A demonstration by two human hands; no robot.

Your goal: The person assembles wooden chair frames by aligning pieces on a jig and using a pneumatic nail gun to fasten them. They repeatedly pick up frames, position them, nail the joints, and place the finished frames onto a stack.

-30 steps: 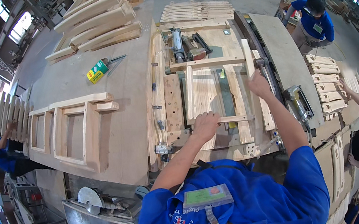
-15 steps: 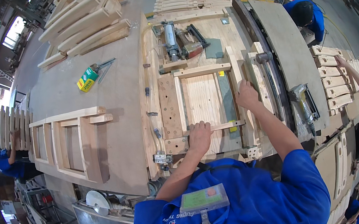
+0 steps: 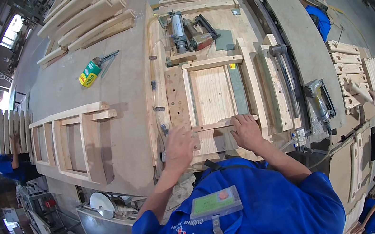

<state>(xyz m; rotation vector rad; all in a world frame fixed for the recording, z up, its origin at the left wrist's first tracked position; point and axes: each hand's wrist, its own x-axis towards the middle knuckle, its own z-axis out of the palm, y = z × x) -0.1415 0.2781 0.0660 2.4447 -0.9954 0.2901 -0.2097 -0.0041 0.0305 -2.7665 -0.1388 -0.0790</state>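
Note:
A rectangular frame of pale wooden bars (image 3: 213, 61) lies in a wooden jig on the bench, over a light board (image 3: 212, 92). My right hand (image 3: 248, 132) has its fingers bent over the near bar of that frame, close to its right end. To the left, my left hand (image 3: 180, 147) is smeared by motion beside the holed strip (image 3: 175, 90) at the jig's near left corner. How its fingers are set does not show. A long upright wooden piece (image 3: 251, 84) runs along the frame's right side.
An air cylinder (image 3: 179, 32) and a nail gun (image 3: 199, 34) lie beyond the frame. Right of the jig are a hammer (image 3: 279, 51) and another nail gun (image 3: 319, 98). On the left stand a green-yellow box (image 3: 89, 74) and a ladder-like wooden frame (image 3: 91, 145). Co-workers handle slats at both sides.
My left hand has moved left off the near bar. My right hand has come from the right upright piece to the near bar. At right, a co-worker now lifts a slat.

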